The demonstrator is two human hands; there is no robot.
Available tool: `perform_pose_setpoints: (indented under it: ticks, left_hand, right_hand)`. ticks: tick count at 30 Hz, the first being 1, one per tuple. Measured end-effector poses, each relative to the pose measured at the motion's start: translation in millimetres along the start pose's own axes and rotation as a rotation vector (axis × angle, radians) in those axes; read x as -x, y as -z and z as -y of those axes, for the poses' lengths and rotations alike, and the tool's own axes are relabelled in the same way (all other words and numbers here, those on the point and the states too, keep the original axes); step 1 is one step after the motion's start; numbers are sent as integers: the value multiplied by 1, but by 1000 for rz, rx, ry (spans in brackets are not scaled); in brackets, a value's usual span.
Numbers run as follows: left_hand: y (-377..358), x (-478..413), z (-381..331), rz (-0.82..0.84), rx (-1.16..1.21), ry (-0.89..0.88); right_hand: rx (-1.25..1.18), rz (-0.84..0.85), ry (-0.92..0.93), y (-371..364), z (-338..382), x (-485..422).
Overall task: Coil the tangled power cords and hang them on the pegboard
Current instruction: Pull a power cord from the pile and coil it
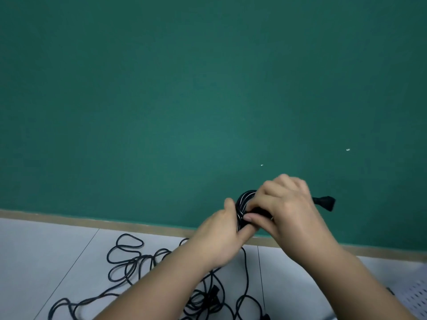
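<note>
Small black coil [242,199] of power cord held in the air at 5 o'clock from centre, in front of the green wall [184,88]. Its plug [324,202] sticks out at 3 o'clock of the coil.

Left hand [219,239] grips the coil, thumb [229,205] over the top, fingers curled under. Right hand [291,211] pinches the loops, fingers curled over them. Cannot tell whether it holds a tie or just the cord tail.

Step looks like securing the coil. Keep the left grip firm so the loops stay stacked, and wrap the tail snug, leaving the plug free.

One strand [246,269] drops toward the tangled cords [138,259], still loose on the white surface [46,250] at 7 o'clock. Pegboard [416,294] corner shows at 4 o'clock, lying low.
</note>
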State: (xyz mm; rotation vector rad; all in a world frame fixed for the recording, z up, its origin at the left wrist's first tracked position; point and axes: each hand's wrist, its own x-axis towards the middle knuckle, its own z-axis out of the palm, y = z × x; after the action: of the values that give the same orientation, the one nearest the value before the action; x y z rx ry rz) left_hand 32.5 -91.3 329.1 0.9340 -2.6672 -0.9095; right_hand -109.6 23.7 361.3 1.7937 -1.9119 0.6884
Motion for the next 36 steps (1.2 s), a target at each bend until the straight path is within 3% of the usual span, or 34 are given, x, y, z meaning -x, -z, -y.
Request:
perform_pose_setpoints:
  ticks: [4,8,13,18,23,27,30,36]
  left_hand:
    - [-6,0,-5,-28,205,94]
    - [-6,-2,-13,-135,373,109]
    - [-11,-5,-10,-198,530,141]
    - [-6,-5,-12,-191,502,112]
    - [6,8,-10,148,99,-51]
    - [15,20,-14,293,14,-171]
    - [22,22,-17,286,81,-243]
    - [27,25,-21,227,468,-287]
  right_hand:
    - [112,-250,-214,-3,5,1]
    - [175,-427,-192,-2,12,0]
    - [83,-294,-307,-13,3,5]
    - [41,-265,-404,-13,-2,10]
    - [-67,-255,-243,0,-17,9]
    - [-273,-92,-212,11,-39,11]
    - [-464,134,-336,18,-47,16]
    - [-621,325,-496,3,-43,16]
